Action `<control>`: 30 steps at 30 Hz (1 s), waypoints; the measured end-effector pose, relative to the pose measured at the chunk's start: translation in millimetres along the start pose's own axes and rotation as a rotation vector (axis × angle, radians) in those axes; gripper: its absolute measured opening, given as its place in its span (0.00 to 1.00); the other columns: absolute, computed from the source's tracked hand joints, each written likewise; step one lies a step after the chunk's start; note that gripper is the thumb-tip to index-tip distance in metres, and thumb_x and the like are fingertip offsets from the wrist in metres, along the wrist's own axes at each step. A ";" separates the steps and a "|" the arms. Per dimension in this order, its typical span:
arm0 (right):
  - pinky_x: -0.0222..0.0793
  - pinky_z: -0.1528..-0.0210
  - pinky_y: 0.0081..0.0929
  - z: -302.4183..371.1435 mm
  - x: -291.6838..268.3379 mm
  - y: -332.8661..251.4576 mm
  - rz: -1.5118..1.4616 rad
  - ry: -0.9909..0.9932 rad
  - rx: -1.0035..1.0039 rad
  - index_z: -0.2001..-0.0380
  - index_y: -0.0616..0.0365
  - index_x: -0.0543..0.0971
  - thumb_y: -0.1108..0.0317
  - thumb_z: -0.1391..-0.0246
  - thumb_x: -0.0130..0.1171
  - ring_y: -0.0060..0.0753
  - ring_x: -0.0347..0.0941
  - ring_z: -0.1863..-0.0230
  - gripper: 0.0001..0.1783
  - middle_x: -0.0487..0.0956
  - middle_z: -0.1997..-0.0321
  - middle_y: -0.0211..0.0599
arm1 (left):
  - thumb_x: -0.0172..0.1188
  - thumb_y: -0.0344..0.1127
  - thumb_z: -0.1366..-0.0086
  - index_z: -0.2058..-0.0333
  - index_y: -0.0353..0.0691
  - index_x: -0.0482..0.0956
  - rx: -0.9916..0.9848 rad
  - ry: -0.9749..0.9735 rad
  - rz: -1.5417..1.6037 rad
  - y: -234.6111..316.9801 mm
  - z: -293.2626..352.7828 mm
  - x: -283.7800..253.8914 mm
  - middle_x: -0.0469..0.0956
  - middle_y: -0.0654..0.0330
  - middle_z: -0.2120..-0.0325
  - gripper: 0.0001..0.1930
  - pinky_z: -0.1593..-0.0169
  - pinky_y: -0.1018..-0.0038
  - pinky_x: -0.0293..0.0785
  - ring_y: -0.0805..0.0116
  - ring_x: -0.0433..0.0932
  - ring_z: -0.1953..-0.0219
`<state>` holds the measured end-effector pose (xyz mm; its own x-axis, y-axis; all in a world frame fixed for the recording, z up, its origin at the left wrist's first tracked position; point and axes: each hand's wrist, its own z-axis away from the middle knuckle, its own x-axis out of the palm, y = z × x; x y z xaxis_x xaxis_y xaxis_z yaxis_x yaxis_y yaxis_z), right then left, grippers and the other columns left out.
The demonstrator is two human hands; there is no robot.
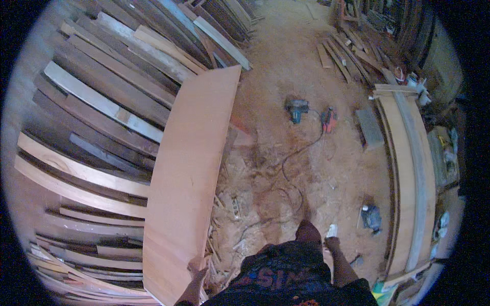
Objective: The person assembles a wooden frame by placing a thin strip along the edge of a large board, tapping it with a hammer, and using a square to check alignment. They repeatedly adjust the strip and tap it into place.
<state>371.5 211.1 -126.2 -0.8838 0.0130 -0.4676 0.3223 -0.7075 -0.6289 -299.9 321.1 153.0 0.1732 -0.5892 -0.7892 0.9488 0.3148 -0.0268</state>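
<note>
Left hand [198, 268]: located at the lower center-left of the frame, forearm entering from the lower edge and angled upward. The hand meets the lower right edge of one plywood panel [186, 168]. Grip: appears to be in contact with the panel edge; the degree of finger closure cannot be told.

Right hand [332, 243]: located right of center in the lower frame, arm bent, forearm directed up and to the left. The hand is just beside one small white item [332, 230]. Grip: too small to tell whether it is open or has hold of that item.

Panel position: one, tilted lengthwise from the lower left toward the upper center, overlapping the ends of numerous wooden planks [97, 97] at left; their exact number cannot be told.

Floor [275, 66], counted: three power tools, comprising one teal tool [296, 111] and one red tool [329, 120] at upper center, and one dark blue tool [371, 218] at lower right; one power strip [236, 208] at lower center; one gray block [369, 128] right of center.
</note>
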 end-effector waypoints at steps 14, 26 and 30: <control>0.70 0.75 0.30 -202.4 -181.1 -180.6 -0.122 0.207 -0.285 0.76 0.62 0.81 0.57 0.42 0.61 0.28 0.74 0.78 0.18 0.79 0.80 0.37 | 0.76 0.52 0.51 0.27 0.38 0.30 -0.013 0.445 0.305 248.7 -137.2 -115.3 0.31 0.34 0.27 0.69 0.31 0.39 0.51 0.33 0.37 0.26; 0.75 0.57 0.52 -337.1 -133.5 -265.3 0.651 -0.260 -0.094 0.68 0.56 0.85 0.48 0.47 0.55 0.55 0.81 0.61 0.22 0.84 0.63 0.52 | 0.78 0.57 0.57 0.27 0.41 0.24 -0.711 0.208 0.337 308.2 -123.3 -141.7 0.20 0.45 0.26 0.75 0.31 0.33 0.44 0.33 0.26 0.25; 0.71 0.72 0.34 -412.2 -189.2 -408.7 -0.157 0.045 -0.108 0.73 0.59 0.83 0.49 0.39 0.58 0.31 0.75 0.77 0.22 0.80 0.78 0.33 | 0.78 0.56 0.55 0.27 0.38 0.25 -0.811 0.053 0.380 288.8 -135.0 -140.0 0.21 0.44 0.26 0.74 0.29 0.36 0.41 0.34 0.26 0.25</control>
<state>546.8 789.0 -36.8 -0.9108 0.1511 -0.3843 0.2180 -0.6145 -0.7582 -85.8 595.0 173.0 0.4058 -0.3094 -0.8600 0.3480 0.9224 -0.1676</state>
